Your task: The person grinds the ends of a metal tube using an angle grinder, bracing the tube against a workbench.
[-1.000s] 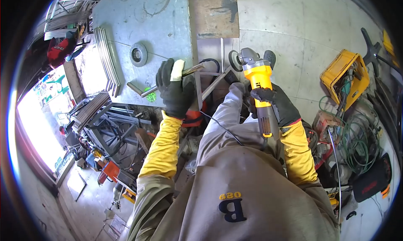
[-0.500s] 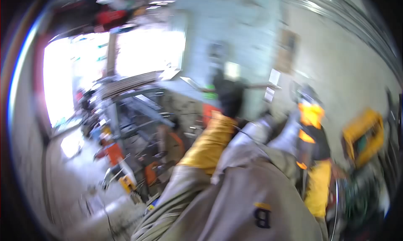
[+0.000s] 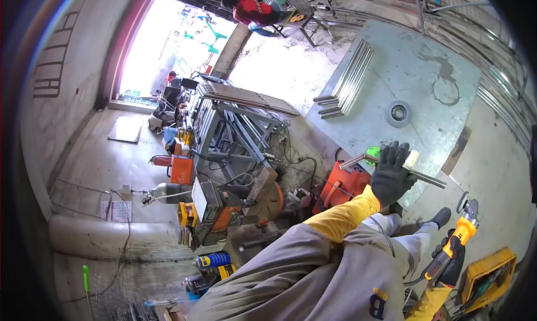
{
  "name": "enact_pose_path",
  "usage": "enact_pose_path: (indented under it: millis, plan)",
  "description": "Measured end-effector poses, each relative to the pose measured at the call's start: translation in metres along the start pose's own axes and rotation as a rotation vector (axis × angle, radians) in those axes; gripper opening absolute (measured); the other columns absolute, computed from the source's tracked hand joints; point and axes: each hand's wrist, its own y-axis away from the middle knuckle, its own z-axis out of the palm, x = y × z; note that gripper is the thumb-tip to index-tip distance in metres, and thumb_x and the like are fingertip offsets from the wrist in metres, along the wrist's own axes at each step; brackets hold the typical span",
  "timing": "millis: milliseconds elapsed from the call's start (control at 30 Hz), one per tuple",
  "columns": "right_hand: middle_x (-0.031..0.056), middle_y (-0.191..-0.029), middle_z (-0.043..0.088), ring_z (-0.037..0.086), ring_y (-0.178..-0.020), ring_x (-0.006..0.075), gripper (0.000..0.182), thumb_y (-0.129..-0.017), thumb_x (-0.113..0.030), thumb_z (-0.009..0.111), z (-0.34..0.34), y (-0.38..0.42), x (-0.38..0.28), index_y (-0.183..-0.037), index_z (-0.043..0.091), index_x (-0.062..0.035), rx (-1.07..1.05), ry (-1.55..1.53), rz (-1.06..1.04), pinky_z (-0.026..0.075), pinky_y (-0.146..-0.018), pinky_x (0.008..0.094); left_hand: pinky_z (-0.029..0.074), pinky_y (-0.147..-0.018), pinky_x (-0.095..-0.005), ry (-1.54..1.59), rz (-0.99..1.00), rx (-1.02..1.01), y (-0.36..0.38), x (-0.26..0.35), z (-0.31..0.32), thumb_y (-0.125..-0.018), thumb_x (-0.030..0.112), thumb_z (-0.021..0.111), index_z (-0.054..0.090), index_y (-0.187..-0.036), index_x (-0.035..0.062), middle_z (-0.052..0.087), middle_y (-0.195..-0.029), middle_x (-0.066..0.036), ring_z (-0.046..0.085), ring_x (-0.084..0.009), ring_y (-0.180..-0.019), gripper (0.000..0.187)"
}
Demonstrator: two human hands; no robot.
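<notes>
My left hand, in a dark glove and yellow sleeve, lies at the near edge of the grey metal table. Its fingers are spread over a metal tube that sticks out on the right. A white object sits against the fingers, and a green disc is just left of them. My right hand, also gloved, is wrapped round a yellow angle grinder held low beside the table, its disc pointing up. A round grey disc and a bundle of metal tubes rest on the table.
A person in red is at the top, near a bench. Steel frames, an orange machine, a chop saw and cables stand on the left. At lower right is a yellow crate. Tubes line the far wall.
The view has turned and sharpened, showing the table more fully. My left hand now lies over the tube at the table edge. My right hand and the grinder appear farther right and lower.
</notes>
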Motion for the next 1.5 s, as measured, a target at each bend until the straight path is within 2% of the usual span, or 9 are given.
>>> enact_pose_path:
  millis: [267,533,667,733,833,1100,1333,1467,1500]
  plan:
    - [0.0003,-0.091,0.068,0.070,-0.070,0.0139,0.041,-0.107,-0.033,0.075,-0.013,0.005,0.018,-0.138,0.064,-0.0084,0.014,-0.010,-0.030,0.061,-0.061,0.0308,0.029,-0.130,-0.0704,0.082,0.065,-0.032,0.010,-0.011,-0.003,-0.092,0.038,0.084,0.058,-0.158,0.0130,0.046,-0.171,-0.023,0.039,-0.0536,-0.158,0.076]
    - [0.0020,-0.091,0.068,0.070,-0.070,0.0143,0.043,-0.106,-0.032,0.076,-0.012,0.016,0.033,-0.138,0.064,-0.0070,-0.004,-0.008,-0.043,0.061,-0.061,0.0317,0.029,-0.132,-0.0691,0.110,0.177,-0.075,0.014,-0.020,-0.008,-0.091,0.038,0.085,0.062,-0.156,0.0205,0.050,-0.169,-0.016,0.039,-0.0506,-0.160,0.071]
    - [0.0028,-0.091,0.068,0.070,-0.070,0.0147,0.043,-0.104,-0.031,0.077,-0.013,0.018,0.040,-0.137,0.064,-0.0064,0.009,-0.018,-0.051,0.061,-0.061,0.0318,0.031,-0.131,-0.0699,0.141,0.199,-0.095,0.013,-0.021,-0.015,-0.090,0.035,0.085,0.064,-0.154,0.0222,0.056,-0.163,-0.019,0.042,-0.0523,-0.157,0.068]
    - [0.0028,-0.091,0.068,0.070,-0.070,0.0148,0.043,-0.104,-0.031,0.077,-0.015,0.020,0.043,-0.137,0.064,-0.0065,0.009,-0.016,-0.040,0.061,-0.061,0.0319,0.033,-0.129,-0.0693,0.141,0.257,-0.113,0.011,-0.024,-0.018,-0.090,0.036,0.086,0.072,-0.146,0.0222,0.058,-0.162,-0.014,0.043,-0.0493,-0.158,0.059]
    - [0.0028,-0.091,0.068,0.070,-0.070,0.0149,0.043,-0.104,-0.031,0.077,-0.016,0.023,0.044,-0.136,0.064,-0.0065,0.011,-0.011,-0.022,0.061,-0.061,0.0319,0.036,-0.127,-0.0692,0.190,0.265,-0.105,0.003,-0.031,-0.016,-0.088,0.032,0.087,0.077,-0.139,0.0229,0.060,-0.160,-0.014,0.045,-0.0480,-0.156,0.052]
    - [0.0037,-0.090,0.068,0.071,-0.070,0.0177,0.040,-0.103,-0.030,0.077,-0.004,0.032,0.039,-0.133,0.064,-0.0068,0.039,-0.032,-0.021,0.061,-0.061,0.0337,0.039,-0.127,-0.0675,0.196,0.342,-0.108,0.000,-0.035,-0.019,-0.090,0.023,0.085,0.082,-0.128,0.0223,0.064,-0.155,-0.011,0.049,-0.0450,-0.154,0.039]
    - [0.0022,-0.090,0.067,0.069,-0.069,0.0152,0.042,-0.104,-0.032,0.076,-0.007,0.029,0.039,-0.136,0.064,-0.0070,0.029,0.009,-0.030,0.061,-0.060,0.0323,0.037,-0.128,-0.0684,0.267,0.407,-0.139,-0.018,-0.037,-0.015,-0.088,0.019,0.084,0.083,-0.120,0.0173,0.066,-0.152,-0.012,0.047,-0.0453,-0.155,0.032]
    - [0.0049,-0.092,0.069,0.072,-0.071,0.0179,0.044,-0.104,-0.031,0.077,-0.005,0.029,0.035,-0.137,0.062,-0.0057,0.020,0.050,-0.038,0.062,-0.062,0.0342,0.035,-0.129,-0.0690,0.254,0.289,-0.194,-0.014,-0.023,-0.031,-0.088,0.026,0.086,0.083,-0.118,0.0139,0.061,-0.159,-0.013,0.045,-0.0462,-0.157,0.033]
    - [0.0053,-0.093,0.069,0.072,-0.071,0.0182,0.046,-0.104,-0.031,0.077,-0.003,0.030,0.033,-0.138,0.062,-0.0052,0.018,0.066,-0.028,0.062,-0.062,0.0342,0.035,-0.129,-0.0688,0.256,0.292,-0.124,-0.013,-0.020,-0.029,-0.087,0.029,0.087,0.080,-0.125,0.0140,0.058,-0.162,-0.015,0.045,-0.0480,-0.156,0.042]
